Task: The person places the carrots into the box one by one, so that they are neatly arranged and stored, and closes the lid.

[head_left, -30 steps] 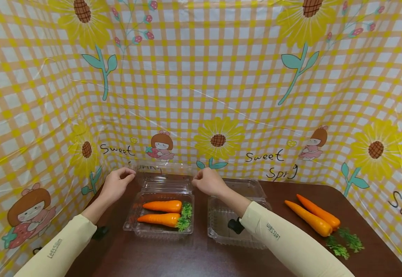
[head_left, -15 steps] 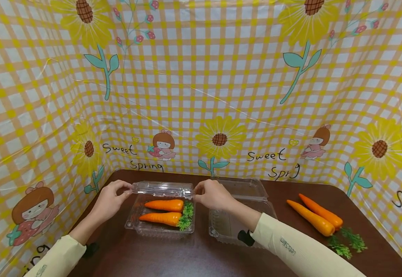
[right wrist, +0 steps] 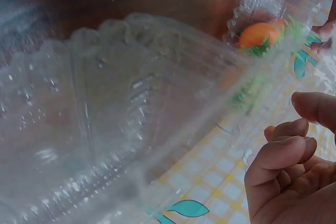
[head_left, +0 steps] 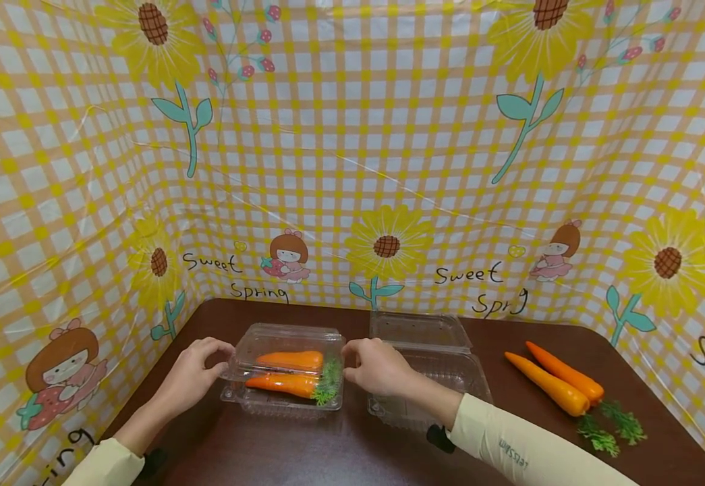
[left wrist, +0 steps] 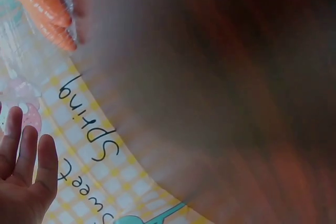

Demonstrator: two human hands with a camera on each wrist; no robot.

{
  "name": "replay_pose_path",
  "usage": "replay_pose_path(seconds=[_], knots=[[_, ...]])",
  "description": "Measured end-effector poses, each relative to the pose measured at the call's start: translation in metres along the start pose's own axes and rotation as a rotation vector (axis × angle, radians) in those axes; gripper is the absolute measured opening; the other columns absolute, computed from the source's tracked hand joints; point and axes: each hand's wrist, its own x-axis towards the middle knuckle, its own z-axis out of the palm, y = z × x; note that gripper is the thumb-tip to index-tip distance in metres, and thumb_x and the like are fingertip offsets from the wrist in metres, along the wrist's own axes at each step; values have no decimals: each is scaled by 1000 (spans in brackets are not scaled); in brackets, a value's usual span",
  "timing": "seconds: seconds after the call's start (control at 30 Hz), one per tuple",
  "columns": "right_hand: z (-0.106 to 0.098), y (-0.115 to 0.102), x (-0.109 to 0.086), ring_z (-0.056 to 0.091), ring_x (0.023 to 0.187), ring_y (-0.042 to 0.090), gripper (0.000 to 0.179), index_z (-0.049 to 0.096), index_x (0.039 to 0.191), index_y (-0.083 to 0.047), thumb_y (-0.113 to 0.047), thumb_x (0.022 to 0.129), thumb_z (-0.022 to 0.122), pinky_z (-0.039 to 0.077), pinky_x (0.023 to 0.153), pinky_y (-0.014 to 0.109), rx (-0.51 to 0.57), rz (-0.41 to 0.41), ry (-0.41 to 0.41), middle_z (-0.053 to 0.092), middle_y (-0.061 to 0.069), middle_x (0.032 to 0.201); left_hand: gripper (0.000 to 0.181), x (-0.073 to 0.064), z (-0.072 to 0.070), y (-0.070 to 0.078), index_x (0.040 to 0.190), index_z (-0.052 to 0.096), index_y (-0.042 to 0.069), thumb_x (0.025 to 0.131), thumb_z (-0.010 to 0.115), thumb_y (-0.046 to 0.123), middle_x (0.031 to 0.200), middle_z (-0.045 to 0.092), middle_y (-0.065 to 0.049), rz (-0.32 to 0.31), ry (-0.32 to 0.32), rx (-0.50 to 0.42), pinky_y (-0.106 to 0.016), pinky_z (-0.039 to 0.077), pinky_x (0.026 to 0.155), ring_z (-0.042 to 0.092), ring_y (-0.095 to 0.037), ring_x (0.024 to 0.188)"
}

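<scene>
The left hand (head_left: 191,372) pinches the left edge of a clear lid (head_left: 294,331) with bent fingers and thumb, while the right hand (head_left: 378,368), fingers curled and thumb a little apart, holds the right edge. The lid tilts over two carrots (head_left: 285,385) lying in their plastic box (head_left: 285,409) on the table (head_left: 267,452), just left of an open box (head_left: 476,378).

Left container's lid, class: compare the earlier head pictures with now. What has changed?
The lid has swung down and nearer, from raised to sloping over the packed carrots. The left hand and right hand came down at its sides. The open right container and two loose carrots stayed put.
</scene>
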Motion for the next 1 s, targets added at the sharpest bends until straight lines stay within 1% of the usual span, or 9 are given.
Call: replay_pose_path(seconds=[0.3,0.4,0.53,0.6,0.67,0.73,0.83,0.9,1.0], knots=[[8,2,-5,53,52,12,32,70,121,-7,-22,93,72,42,51,29,-4,21,-6,63,-2,79,20,-7,5,-4,110,74,20,94,69,10,116,68,2,-22,-12,-13,-55,47,94,57,-31,120],[9,1,-7,54,56,12,35,70,121,-7,-25,92,74,42,51,30,-6,31,3,61,-3,76,16,-11,3,-2,111,73,19,96,69,18,120,67,-2,-76,-41,-32,-56,47,94,56,-34,122],[10,-2,-9,55,58,12,37,72,117,-5,-29,89,76,44,52,30,-4,50,23,66,-1,79,27,-17,-1,4,115,69,12,96,69,31,123,67,-7,-183,-97,-62,-49,51,87,60,-32,115],[10,-3,-10,55,55,11,35,74,111,-3,-30,88,77,43,51,29,11,60,23,70,1,81,30,-19,-3,6,114,69,11,95,69,35,120,69,-7,-236,-130,-75,-44,52,81,63,-28,109],[10,-4,-11,51,50,9,28,78,99,-3,-29,88,77,40,48,27,34,62,6,70,1,75,28,-20,-5,7,107,72,12,95,69,37,112,71,-4,-282,-171,-91,-41,51,77,63,-23,102],[11,-4,-10,41,43,8,23,79,83,-4,-26,89,75,33,45,25,73,60,-31,62,-3,60,27,-20,-6,7,99,75,12,95,67,38,105,71,-1,-322,-229,-120,-40,49,76,62,-21,100],[11,-4,-9,24,40,7,36,69,58,-7,-22,91,73,22,44,24,121,46,-93,36,-9,44,31,-20,-7,5,94,78,8,96,65,36,102,71,-4,-372,-300,-188,-41,52,76,61,-21,99],[12,-4,-8,18,41,7,41,64,53,-7,-20,91,72,18,45,24,142,44,-118,26,-11,43,34,-19,-6,4,94,78,4,97,63,34,104,72,-7,-390,-337,-243,-42,54,76,62,-22,101],[12,-3,-7,16,42,6,42,63,53,-3,-20,92,71,17,45,24,158,49,-146,24,-11,43,37,-19,-5,2,102,77,-2,98,61,31,105,75,-12,-385,-384,-322,-44,57,76,65,-25,104]])
